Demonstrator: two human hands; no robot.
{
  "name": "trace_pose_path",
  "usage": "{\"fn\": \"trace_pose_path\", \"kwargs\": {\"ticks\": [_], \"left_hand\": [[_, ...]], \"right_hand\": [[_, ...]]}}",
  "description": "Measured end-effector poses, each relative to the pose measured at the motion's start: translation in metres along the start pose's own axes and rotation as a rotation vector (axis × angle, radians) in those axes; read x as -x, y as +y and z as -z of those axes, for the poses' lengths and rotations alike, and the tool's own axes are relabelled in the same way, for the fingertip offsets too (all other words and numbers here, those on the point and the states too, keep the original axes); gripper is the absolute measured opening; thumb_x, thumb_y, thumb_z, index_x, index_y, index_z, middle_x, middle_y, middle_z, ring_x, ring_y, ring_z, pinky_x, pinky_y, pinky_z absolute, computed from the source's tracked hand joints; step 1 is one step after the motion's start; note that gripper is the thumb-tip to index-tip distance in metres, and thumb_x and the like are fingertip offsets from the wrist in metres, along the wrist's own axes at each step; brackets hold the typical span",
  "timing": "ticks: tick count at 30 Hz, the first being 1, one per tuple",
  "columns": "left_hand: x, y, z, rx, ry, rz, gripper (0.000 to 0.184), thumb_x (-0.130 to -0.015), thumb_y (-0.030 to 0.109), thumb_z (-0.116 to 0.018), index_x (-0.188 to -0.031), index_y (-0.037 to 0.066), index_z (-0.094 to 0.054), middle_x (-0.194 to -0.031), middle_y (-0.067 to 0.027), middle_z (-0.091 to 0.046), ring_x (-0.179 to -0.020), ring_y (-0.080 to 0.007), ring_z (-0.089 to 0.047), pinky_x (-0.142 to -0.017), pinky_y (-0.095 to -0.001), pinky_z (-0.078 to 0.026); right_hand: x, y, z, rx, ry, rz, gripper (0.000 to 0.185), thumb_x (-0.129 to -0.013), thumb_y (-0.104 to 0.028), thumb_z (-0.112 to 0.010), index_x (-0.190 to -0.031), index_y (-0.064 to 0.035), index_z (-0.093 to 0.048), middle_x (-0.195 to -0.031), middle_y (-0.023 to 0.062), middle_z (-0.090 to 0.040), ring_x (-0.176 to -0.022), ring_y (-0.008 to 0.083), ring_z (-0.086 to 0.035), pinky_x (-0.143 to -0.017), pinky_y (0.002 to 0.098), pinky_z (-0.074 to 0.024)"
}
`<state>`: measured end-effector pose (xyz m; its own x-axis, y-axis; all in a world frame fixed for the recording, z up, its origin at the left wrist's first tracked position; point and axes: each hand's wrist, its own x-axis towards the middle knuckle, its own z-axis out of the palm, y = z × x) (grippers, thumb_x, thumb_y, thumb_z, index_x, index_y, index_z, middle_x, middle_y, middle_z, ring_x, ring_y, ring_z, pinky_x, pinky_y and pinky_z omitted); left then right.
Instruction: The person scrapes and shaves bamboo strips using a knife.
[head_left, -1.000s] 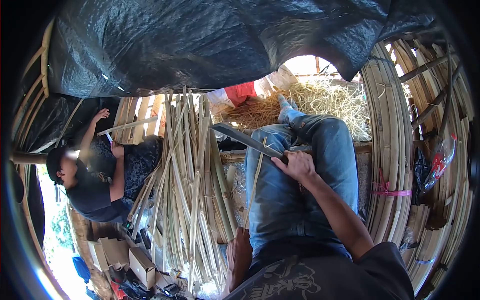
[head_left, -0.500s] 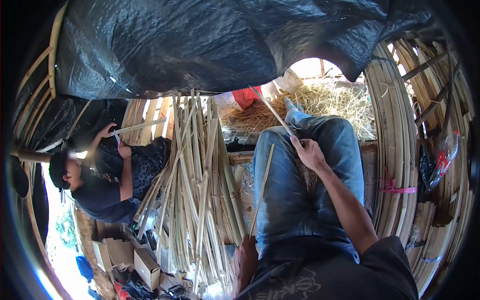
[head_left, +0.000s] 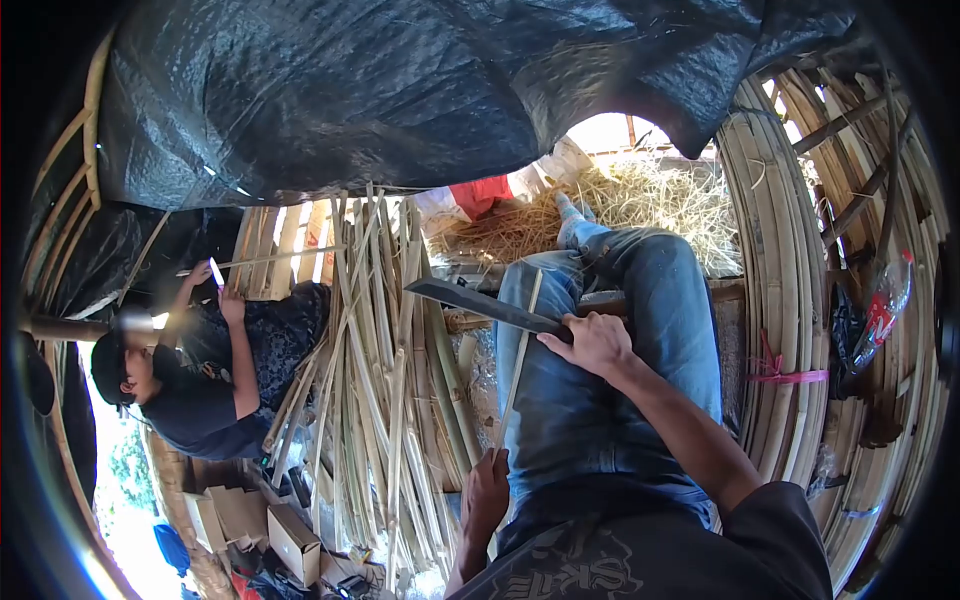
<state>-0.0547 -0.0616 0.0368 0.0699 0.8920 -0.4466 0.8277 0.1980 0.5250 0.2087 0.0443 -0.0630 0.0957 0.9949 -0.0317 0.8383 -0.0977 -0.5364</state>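
My right hand (head_left: 597, 343) is closed round the handle of a long dark metal blade (head_left: 480, 302), laid across a thin pale bamboo strip (head_left: 518, 365) that my left hand (head_left: 486, 490) grips at its near end.

From my remote view, I made out only what looked like "SK" in the partly hidden lettering (head_left: 575, 572) on the dark shirt (head_left: 665, 540); the red-and-white label (head_left: 877, 318) on the clear plastic (head_left: 893, 278) was unreadable.
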Motion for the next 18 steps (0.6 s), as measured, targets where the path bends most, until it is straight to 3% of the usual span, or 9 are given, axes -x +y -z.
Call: {"fn": "trace_pose_path", "kwargs": {"ticks": [4,6,11,14,16,17,18], "left_hand": [[0.02,-0.001,0.002,-0.003,-0.022,0.041,0.038,-0.108,0.031,-0.047,-0.094,-0.002,-0.06,-0.078,-0.0232,-0.064,-0.076,-0.0446,-0.062,-0.068,-0.0522,-0.045],[0.027,0.003,0.006,0.009,-0.018,0.044,0.038,-0.107,0.031,-0.047,-0.094,-0.002,-0.06,-0.079,-0.0233,-0.064,-0.076,-0.045,-0.062,-0.068,-0.0524,-0.045],[0.029,0.005,0.006,0.021,-0.022,0.07,0.038,-0.107,0.032,-0.047,-0.094,-0.001,-0.06,-0.078,-0.0231,-0.064,-0.077,-0.0459,-0.062,-0.068,-0.0523,-0.045],[0.035,-0.01,0.003,-0.006,-0.011,0.051,0.04,-0.107,0.034,-0.047,-0.092,0.0,-0.061,-0.077,-0.0223,-0.064,-0.077,-0.0449,-0.063,-0.068,-0.051,-0.046],[0.042,-0.027,0.004,0.008,-0.078,0.136,0.042,-0.106,0.036,-0.046,-0.093,0.0,-0.063,-0.077,-0.0224,-0.065,-0.078,-0.0442,-0.064,-0.068,-0.0501,-0.047],[0.042,-0.029,0.005,-0.009,-0.078,0.157,0.042,-0.105,0.037,-0.046,-0.095,0.0,-0.065,-0.079,-0.0226,-0.065,-0.078,-0.043,-0.065,-0.069,-0.0499,-0.048],[0.04,-0.025,0.006,-0.016,-0.087,0.171,0.042,-0.105,0.037,-0.047,-0.098,-0.001,-0.065,-0.079,-0.023,-0.065,-0.077,-0.0425,-0.065,-0.069,-0.0498,-0.047]], "right_hand": [[-0.011,0.009,-0.003,0.054,-0.005,-0.03,0.074,-0.092,-0.074,-0.048,-0.095,-0.0056,-0.076,-0.073,0.0213,-0.071,-0.072,0.0367,-0.073,-0.068,0.046,-0.0602],[-0.02,0.015,-0.013,0.005,0.117,-0.054,0.073,-0.092,-0.074,-0.048,-0.098,-0.0064,-0.076,-0.076,0.0215,-0.072,-0.076,0.0363,-0.074,-0.071,0.0454,-0.0602],[-0.024,0.017,-0.015,0.032,0.071,-0.065,0.073,-0.093,-0.072,-0.049,-0.097,-0.0042,-0.076,-0.082,0.0235,-0.073,-0.081,0.036,-0.074,-0.073,0.0439,-0.0604],[-0.036,0.034,-0.034,0.005,0.249,-0.136,0.068,-0.093,-0.068,-0.054,-0.092,-0.0027,-0.074,-0.079,0.0213,-0.072,-0.075,0.0371,-0.072,-0.064,0.0436,-0.0588],[-0.057,0.064,-0.077,0.304,0.724,-0.03,0.057,-0.093,-0.059,-0.062,-0.085,-0.0027,-0.072,-0.071,0.0172,-0.067,-0.063,0.036,-0.066,-0.053,0.0413,-0.0552],[-0.064,0.076,-0.084,0.354,0.699,0.051,0.048,-0.094,-0.05,-0.067,-0.08,-0.0037,-0.069,-0.065,0.0141,-0.061,-0.055,0.0326,-0.059,-0.046,0.0384,-0.0508],[-0.062,0.073,-0.066,0.178,0.556,0.044,0.048,-0.094,-0.049,-0.067,-0.081,-0.0037,-0.069,-0.067,0.0136,-0.061,-0.053,0.0318,-0.061,-0.046,0.0399,-0.0515]]}}
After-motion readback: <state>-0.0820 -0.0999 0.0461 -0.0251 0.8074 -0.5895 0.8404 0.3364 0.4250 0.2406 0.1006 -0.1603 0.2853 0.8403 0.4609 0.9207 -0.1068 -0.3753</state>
